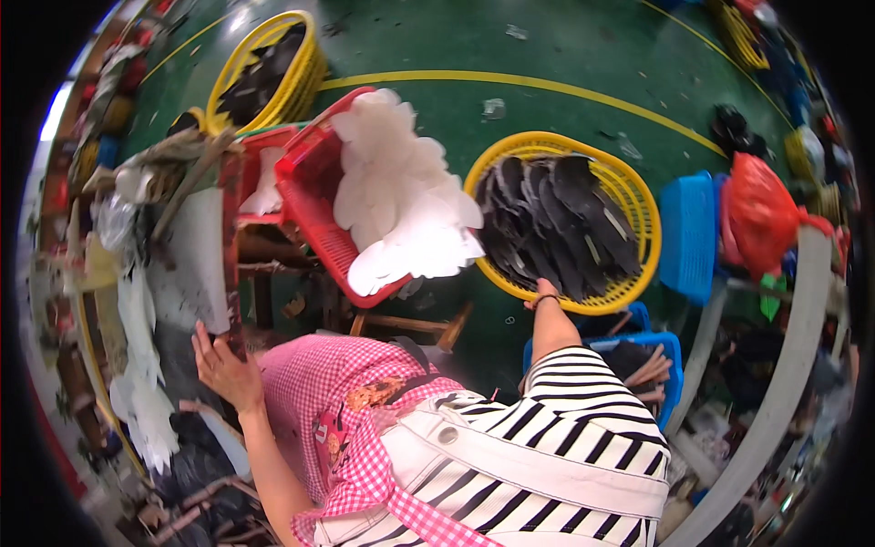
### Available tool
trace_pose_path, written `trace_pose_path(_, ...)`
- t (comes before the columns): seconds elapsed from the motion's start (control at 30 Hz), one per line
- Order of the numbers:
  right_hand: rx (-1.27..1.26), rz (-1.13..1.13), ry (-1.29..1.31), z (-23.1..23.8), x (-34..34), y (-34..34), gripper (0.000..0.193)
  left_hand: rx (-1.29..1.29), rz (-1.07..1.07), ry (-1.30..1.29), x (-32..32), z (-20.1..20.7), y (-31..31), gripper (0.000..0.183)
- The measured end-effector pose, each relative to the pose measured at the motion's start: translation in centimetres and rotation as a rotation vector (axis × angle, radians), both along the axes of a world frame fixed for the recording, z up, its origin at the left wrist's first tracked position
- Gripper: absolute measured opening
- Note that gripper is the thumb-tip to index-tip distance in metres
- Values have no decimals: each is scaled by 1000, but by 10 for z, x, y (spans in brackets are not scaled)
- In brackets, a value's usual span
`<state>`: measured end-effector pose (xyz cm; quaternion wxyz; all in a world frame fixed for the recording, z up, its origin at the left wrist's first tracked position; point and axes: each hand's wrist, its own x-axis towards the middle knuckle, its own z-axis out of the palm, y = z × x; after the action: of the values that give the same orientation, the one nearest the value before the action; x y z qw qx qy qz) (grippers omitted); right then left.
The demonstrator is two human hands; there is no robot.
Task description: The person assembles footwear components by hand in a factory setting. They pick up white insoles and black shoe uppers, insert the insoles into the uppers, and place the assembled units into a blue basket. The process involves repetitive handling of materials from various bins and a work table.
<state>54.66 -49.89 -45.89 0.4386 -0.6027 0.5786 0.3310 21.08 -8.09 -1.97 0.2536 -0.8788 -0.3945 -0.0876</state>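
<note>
My left hand (228, 369) rests with spread fingers at the near corner of a pale-topped workbench (196, 273), holding nothing. On the right, my right hand (545, 294) grips the near rim of a yellow plastic basket (649, 205), thumb inside and some fingers hidden. Flat black sole-shaped pieces (556, 210) lie stacked inside it. Between my hands, a red plastic basket (305, 182) leans at a tilt, with white sole-shaped sheets (392, 191) fanned over its right side and touching the yellow basket.
Another yellow basket (310, 64) with black pieces stands at the far left. A wooden stool (419, 326) sits below the red basket. To the right are a blue basket (685, 237), a red plastic bag (764, 205) and a blue crate (673, 383). Scraps (146, 365) hang at left.
</note>
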Motion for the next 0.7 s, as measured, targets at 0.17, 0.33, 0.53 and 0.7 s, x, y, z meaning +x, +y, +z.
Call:
trace_pose_path(0.17,446,345,69,-51,-27,-17,39,62,11,-6,8,-12,23,47)
trace_pose_path(0.33,427,572,112,-27,-19,-3,33,20,-41,-85,-4,-7,0,15)
trace_pose_path(0.53,562,782,124,39,-15,18,34,16,-120,-134,1,-8,11,14)
trace_pose_path(0.7,601,571,25,73,-53,27,32,-52,25,-76,0,-11,15,28)
